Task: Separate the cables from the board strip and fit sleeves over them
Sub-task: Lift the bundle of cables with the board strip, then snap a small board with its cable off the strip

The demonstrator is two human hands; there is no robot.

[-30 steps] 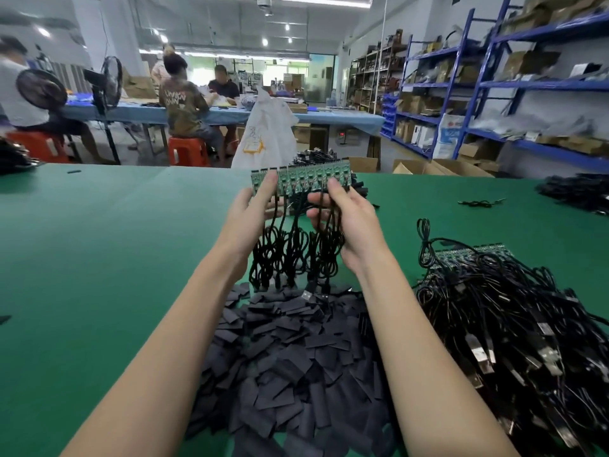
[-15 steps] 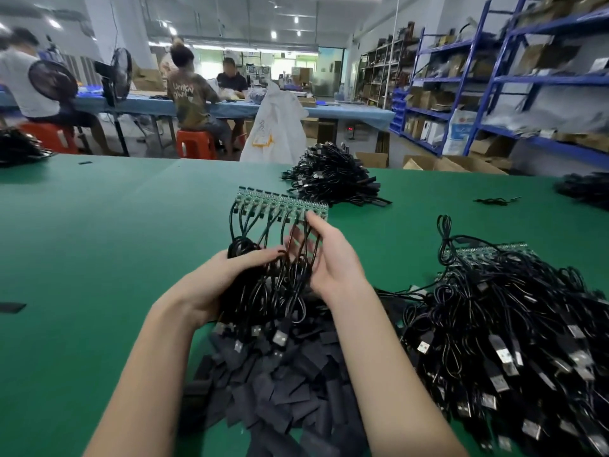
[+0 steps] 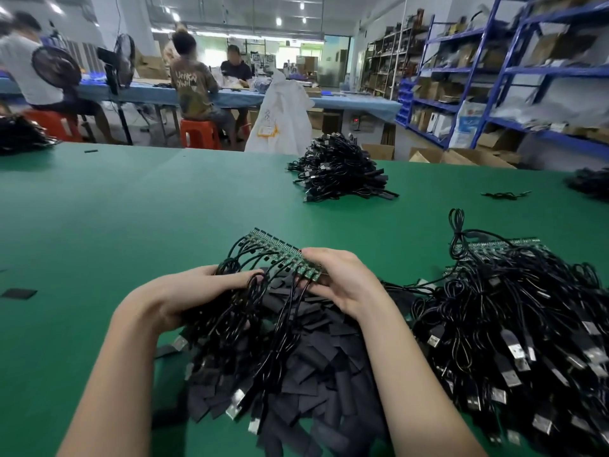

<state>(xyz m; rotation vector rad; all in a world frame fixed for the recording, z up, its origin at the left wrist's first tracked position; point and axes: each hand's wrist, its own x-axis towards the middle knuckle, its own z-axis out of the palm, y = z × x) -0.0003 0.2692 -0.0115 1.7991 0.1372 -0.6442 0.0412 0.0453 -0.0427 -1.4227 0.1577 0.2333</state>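
1. The right hand (image 3: 342,285) pinches the near end of the green board strip (image 3: 280,255), low over the green table (image 3: 131,209).
2. The left hand (image 3: 191,291) grips its bunched black cables (image 3: 237,311).
3. Black sleeves (image 3: 316,357) lie heaped underneath.

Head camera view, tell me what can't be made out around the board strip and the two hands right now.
- Board strip: its right end is hidden under the right hand.
- Left hand: its fingers are buried in the cables, so the exact grip is unclear.
- Sleeves: the pile's near part is cut off by the bottom edge and covered by both forearms.
- Solder joints on the strip: too small and blurred to read.
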